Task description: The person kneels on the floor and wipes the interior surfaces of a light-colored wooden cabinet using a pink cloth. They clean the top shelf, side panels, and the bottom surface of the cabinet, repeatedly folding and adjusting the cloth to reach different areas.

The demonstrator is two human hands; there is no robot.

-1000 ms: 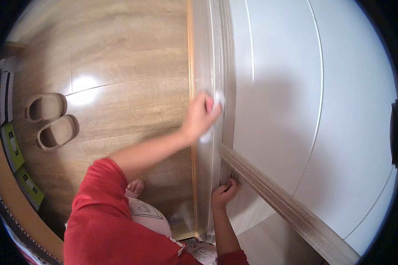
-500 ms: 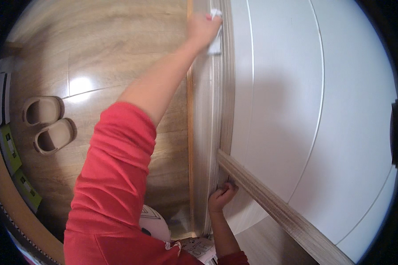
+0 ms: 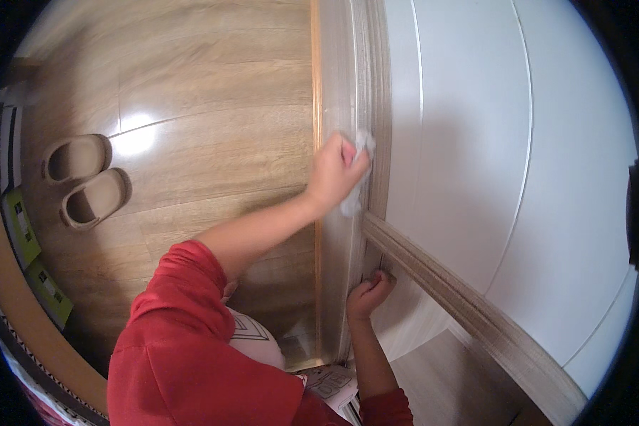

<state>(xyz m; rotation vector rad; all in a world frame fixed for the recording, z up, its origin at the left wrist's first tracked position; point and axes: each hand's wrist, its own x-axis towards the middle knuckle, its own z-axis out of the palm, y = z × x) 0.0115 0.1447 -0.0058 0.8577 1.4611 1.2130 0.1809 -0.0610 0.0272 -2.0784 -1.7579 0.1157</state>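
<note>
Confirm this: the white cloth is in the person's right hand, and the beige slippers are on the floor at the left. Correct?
Not quite: the head view shows the white cloth in the left hand; the right hand is lower in the picture. The beige slippers are indeed on the floor at the left.

On your left, a pair of slippers (image 3: 101, 193) lies on the floor (image 3: 213, 142). Ahead, a ledge (image 3: 337, 85) runs between floor and right-hand panel (image 3: 468, 142). Your left hand (image 3: 337, 174), holding a cloth (image 3: 364, 142), is at the ledge, farther forward than your right hand (image 3: 370, 293).
</note>
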